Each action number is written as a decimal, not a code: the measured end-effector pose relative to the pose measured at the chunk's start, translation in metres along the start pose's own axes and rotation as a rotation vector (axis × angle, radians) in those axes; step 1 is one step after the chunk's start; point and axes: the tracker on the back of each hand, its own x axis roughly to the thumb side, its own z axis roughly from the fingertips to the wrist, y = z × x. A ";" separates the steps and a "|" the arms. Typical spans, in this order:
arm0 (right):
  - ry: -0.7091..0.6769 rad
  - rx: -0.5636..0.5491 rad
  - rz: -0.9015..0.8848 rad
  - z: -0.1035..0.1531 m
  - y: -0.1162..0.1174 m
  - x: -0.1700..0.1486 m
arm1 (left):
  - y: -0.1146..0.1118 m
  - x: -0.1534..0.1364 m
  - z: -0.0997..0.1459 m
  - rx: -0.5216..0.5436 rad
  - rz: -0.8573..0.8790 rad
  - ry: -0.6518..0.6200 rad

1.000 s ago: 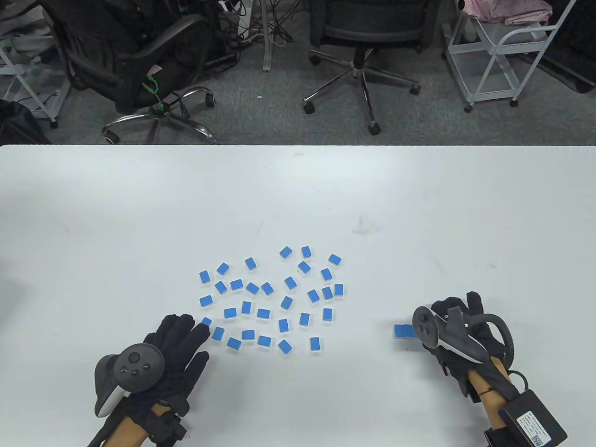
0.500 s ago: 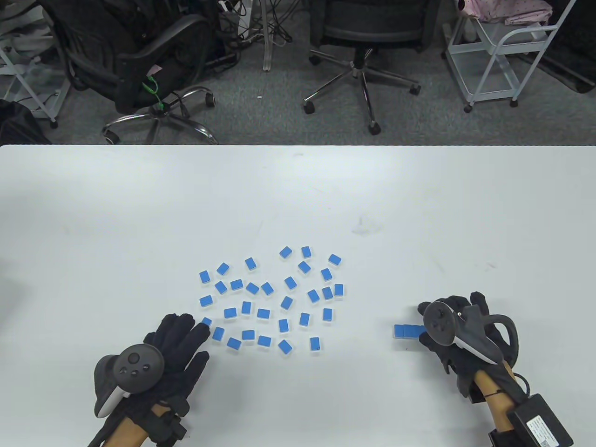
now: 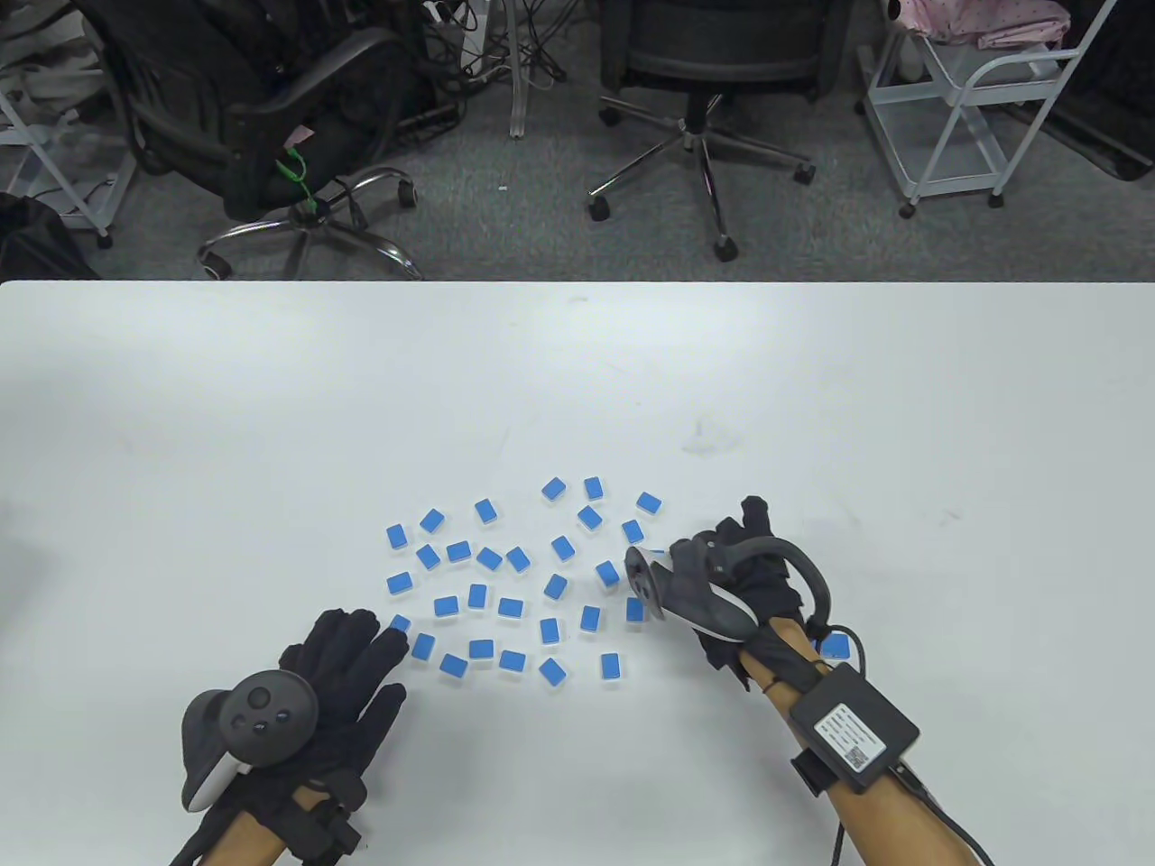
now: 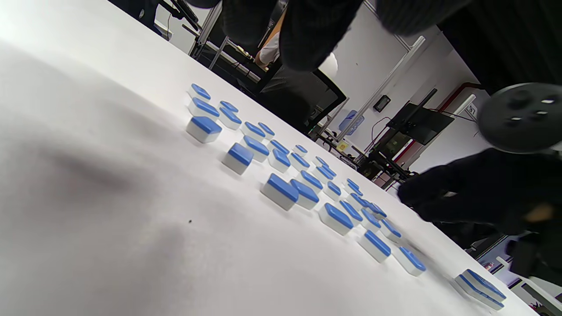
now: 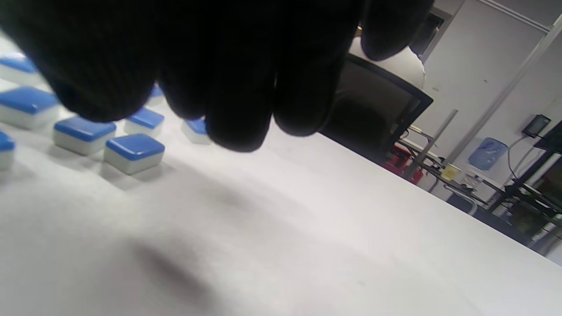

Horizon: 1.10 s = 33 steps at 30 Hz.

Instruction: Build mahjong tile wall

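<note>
The mahjong tiles [image 3: 511, 607] are small blocks, blue on top and white below, lying face down and scattered loosely over the near middle of the white counter [image 3: 271, 406]. The left hand [image 3: 343, 672] rests flat at their near-left edge, fingers straight. The right hand [image 3: 749, 564] hovers at the scatter's right edge, fingers loosely curled, holding nothing visible.
</note>
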 end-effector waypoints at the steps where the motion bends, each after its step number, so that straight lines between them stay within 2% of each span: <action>1: 0.010 0.028 0.016 -0.007 0.002 0.006 | 0.000 0.000 0.000 0.000 0.000 -0.002; 5: 0.023 0.085 0.041 -0.022 0.012 0.024 | 0.001 0.000 0.000 0.000 0.001 -0.007; 9: 0.038 0.081 0.091 -0.025 0.016 0.029 | 0.001 0.001 -0.001 0.002 -0.001 -0.016; 12: 0.031 0.090 0.076 -0.024 0.016 0.029 | 0.001 0.001 -0.001 0.002 -0.003 -0.020; 16: -0.023 0.119 0.140 -0.018 0.018 0.027 | 0.002 0.001 -0.002 0.003 -0.003 -0.017; 18: -0.039 0.094 0.167 -0.012 0.018 0.022 | 0.002 0.001 -0.003 0.002 -0.004 -0.019; 20: -0.018 -0.010 0.187 0.001 0.011 0.000 | 0.002 0.002 -0.003 0.002 -0.005 -0.018; 21: -0.006 -0.016 0.180 0.005 0.009 -0.008 | 0.002 0.001 -0.003 0.003 -0.003 -0.017; 25: 0.096 -0.008 -0.016 0.033 0.008 -0.077 | 0.002 0.002 -0.004 0.003 -0.004 -0.017; 29: 0.204 0.075 -0.243 0.066 0.047 -0.142 | 0.002 0.002 -0.004 0.001 -0.002 -0.012; 33: 0.207 0.189 -0.426 0.083 0.090 -0.167 | 0.001 0.002 -0.005 -0.005 0.003 -0.003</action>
